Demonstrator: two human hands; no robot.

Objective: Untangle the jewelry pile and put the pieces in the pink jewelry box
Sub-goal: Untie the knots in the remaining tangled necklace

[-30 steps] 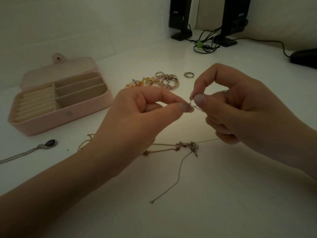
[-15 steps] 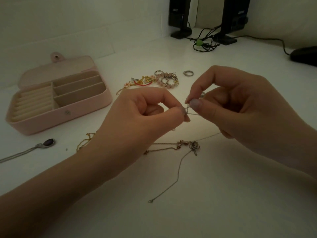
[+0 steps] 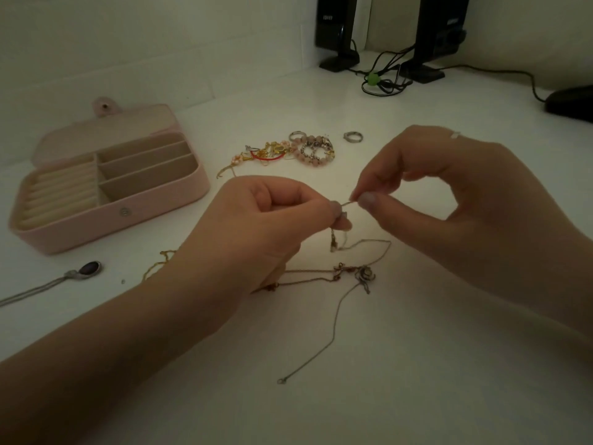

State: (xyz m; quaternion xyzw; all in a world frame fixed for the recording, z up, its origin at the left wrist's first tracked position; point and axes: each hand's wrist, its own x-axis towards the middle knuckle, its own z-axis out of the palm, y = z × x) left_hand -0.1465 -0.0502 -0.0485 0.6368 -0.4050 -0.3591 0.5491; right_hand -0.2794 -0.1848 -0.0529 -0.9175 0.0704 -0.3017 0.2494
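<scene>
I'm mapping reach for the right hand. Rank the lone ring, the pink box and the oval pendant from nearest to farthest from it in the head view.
From the right hand:
1. Lone ring, just beyond it, towards the wall.
2. Pink box, across the table on the left.
3. Oval pendant, far left, near the table's front.

Dim room, white desk (image 3: 417, 364) lit warmest at centre, pale wall (image 3: 144, 43) from 10 to 12 o'clock, two black speakers (image 3: 337, 30) with tangled cables (image 3: 385, 81) at 1 o'clock
</scene>
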